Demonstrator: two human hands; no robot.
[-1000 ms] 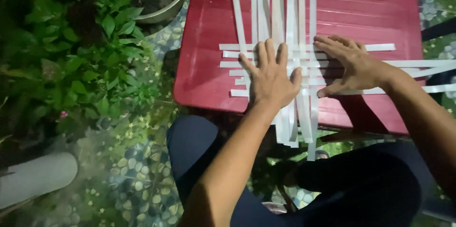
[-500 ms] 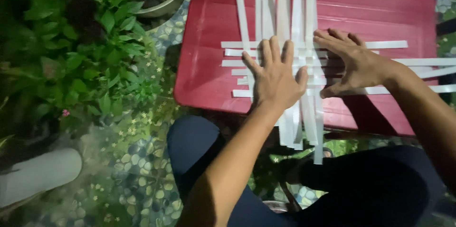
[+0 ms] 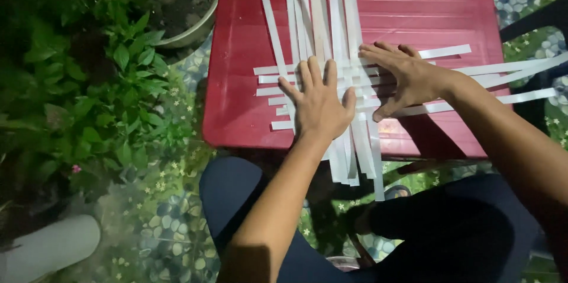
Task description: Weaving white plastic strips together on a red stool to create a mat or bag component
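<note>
Several long white strips (image 3: 331, 28) lie woven crosswise on a red plastic table (image 3: 426, 16). Some run away from me, others run sideways and stick out past the table's right edge (image 3: 520, 68). My left hand (image 3: 319, 104) lies flat on the woven middle, fingers spread and pointing away. My right hand (image 3: 408, 77) presses flat on the strips just to the right, fingers pointing left, thumb toward me. Neither hand grips anything. The near ends of the strips (image 3: 355, 158) hang over the table's front edge above my knees.
Leafy green plants (image 3: 112, 93) and a round pot of soil (image 3: 183, 5) stand left of the table. My legs in dark trousers (image 3: 248, 200) are under the front edge. A pale rounded object (image 3: 47, 247) lies at bottom left on pebbled ground.
Both hands have stayed flat on the weave, shifting only slightly. The view has drifted, so the table and strips sit a little lower and farther right in the picture.
</note>
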